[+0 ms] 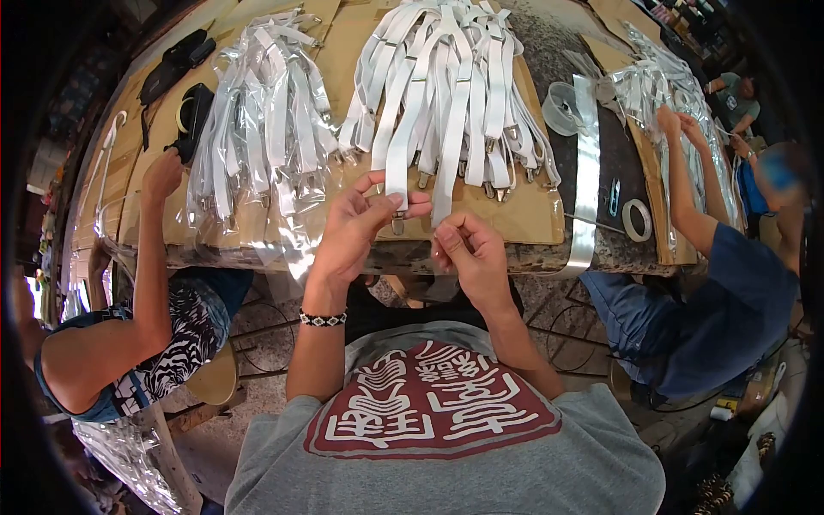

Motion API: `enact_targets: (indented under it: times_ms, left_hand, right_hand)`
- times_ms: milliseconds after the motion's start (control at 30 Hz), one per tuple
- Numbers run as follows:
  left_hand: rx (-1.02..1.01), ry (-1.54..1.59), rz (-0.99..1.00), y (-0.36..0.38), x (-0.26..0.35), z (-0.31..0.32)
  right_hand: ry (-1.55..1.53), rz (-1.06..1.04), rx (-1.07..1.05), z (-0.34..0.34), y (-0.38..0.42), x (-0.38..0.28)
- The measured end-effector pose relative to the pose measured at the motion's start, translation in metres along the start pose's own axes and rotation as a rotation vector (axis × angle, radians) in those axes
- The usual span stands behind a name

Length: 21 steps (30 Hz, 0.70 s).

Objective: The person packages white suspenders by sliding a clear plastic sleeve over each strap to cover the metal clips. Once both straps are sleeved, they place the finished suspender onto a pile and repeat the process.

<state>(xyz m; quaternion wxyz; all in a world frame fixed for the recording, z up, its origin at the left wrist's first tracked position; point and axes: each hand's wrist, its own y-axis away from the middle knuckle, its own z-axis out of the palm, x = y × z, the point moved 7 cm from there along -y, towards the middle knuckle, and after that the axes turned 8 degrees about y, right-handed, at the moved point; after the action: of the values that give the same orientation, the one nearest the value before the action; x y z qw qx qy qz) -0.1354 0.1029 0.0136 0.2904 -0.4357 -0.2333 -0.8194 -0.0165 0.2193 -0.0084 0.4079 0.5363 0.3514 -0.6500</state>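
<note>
My left hand (362, 219) pinches the lower end of a white elastic strap (397, 167), just above its metal clip (397, 225). To its right, my right hand (468, 249) has its thumb and fingers closed at the lower end of another white strap (445, 184); the tip there is hidden by the fingers. Both straps hang from a large pile of white suspenders (455, 51) with metal clips, spread over the cardboard in front of me.
Plastic-wrapped suspenders (270, 103) lie left of the pile. A tape dispenser (190, 120) is further left. On the right are a round plastic container (562, 107), clear film (586, 180), a tape roll (637, 221) and a cutter (614, 197). Co-workers sit on both sides.
</note>
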Motion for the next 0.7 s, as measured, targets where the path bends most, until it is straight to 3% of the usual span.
enact_targets:
  times_ms: [100,300,400,600,700]
  left_hand:
    - [0.012,0.049,0.013,0.0,0.002,0.003]
    - [-0.005,0.088,0.026,-0.005,-0.006,0.002]
    - [0.009,0.084,0.005,-0.005,-0.005,0.007]
    - [0.037,0.103,0.019,-0.003,-0.004,0.006]
    - [0.08,0.126,0.014,-0.001,-0.004,0.008]
  right_hand:
    - [0.101,0.237,-0.116,-0.008,0.003,0.012]
    - [0.065,-0.051,0.027,0.006,0.003,-0.003]
    - [0.172,0.162,-0.148,-0.001,0.006,0.009]
    - [0.021,0.004,0.133,0.006,0.004,0.0]
    - [0.075,0.162,-0.117,-0.004,0.005,0.012]
